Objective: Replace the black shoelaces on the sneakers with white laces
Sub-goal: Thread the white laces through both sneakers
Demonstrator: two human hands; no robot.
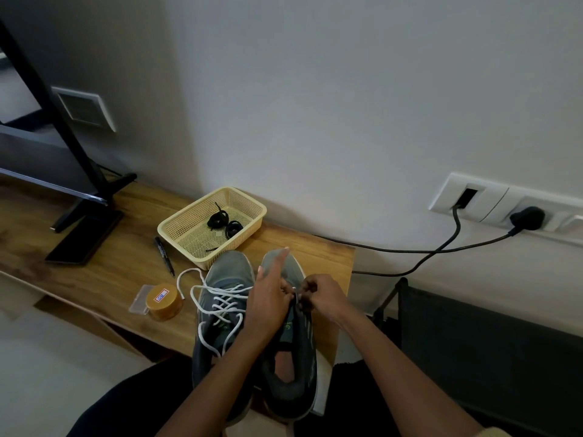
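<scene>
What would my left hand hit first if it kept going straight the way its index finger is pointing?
Probably the wall behind the table. The index finger of the left hand points over the toe of the right sneaker, passing right of the basket; depth is unclear.

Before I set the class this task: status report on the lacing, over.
Left hand and right hand pinch white lace at toe end of right sneaker. Left sneaker laced white. Black laces in basket. Nothing in the way.
</scene>
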